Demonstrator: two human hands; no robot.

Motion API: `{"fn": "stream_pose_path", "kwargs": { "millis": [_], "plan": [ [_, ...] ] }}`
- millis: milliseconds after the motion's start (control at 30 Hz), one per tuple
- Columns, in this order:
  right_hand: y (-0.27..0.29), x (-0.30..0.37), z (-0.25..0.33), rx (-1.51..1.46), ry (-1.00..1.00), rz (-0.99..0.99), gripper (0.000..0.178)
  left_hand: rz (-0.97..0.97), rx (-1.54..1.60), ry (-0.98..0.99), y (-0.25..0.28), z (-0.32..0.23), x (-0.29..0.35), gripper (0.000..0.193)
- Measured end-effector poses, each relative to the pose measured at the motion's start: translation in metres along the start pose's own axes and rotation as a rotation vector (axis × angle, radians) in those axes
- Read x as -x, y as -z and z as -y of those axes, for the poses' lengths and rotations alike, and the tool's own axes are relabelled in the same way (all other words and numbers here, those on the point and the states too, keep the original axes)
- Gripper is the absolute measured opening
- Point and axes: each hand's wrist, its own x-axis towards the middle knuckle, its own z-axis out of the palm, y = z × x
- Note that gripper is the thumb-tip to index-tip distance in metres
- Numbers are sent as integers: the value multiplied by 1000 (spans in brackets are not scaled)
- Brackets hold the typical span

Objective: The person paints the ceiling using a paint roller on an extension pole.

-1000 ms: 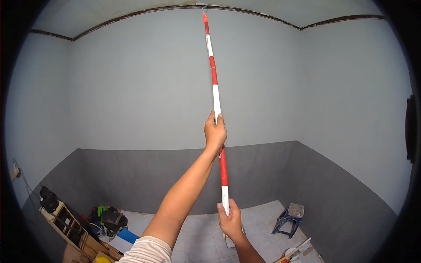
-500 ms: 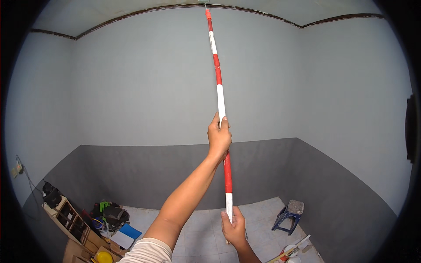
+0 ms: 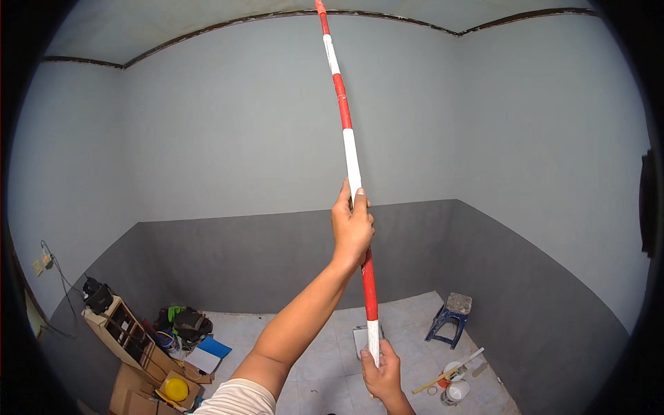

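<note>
A long red-and-white banded paint roller pole [image 3: 352, 160] runs up the middle of the view, tilted a little to the left at its top. My left hand [image 3: 353, 225] is wrapped round it at about mid-length, the thumb lying along a white band. Lower down, my right hand [image 3: 382, 370] grips the white band near the bottom end. The orange roller handle [image 3: 320, 6] at the pole's top reaches the upper edge of the view, and the roller beyond it is out of sight. Below the pole, a pale tray [image 3: 361, 339] lies partly hidden on the floor.
A blue stool [image 3: 447, 321] stands by the right wall. Paint buckets [image 3: 455, 393] and a yellow-white stick [image 3: 443, 377] are at the lower right. A wooden rack [image 3: 124, 332], bags [image 3: 190, 324], a blue folder [image 3: 211, 349] and a yellow hard-hat-like thing [image 3: 176, 389] crowd the lower left.
The pole's top has moved up and slightly left, so the roller has left the view. Both hands keep their grip and sit slightly further right and lower. The view has shifted, showing more floor.
</note>
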Motion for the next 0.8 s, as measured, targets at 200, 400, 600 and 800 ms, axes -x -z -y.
{"fn": "stream_pose_path", "kwargs": {
  "millis": [200,400,600,800],
  "plan": [
    [5,58,28,89,23,-1,9,38,57,-32,-3,-26,48,43],
    [5,66,26,74,55,4,9,45,70,-51,-4,-32,56,44],
    [7,9,-11,85,105,-4,11,33,62,-65,2,-9,8,42],
    [-1,-50,-25,98,73,-13,12,15,32,-58,7,28,-48,44]
  ]
}}
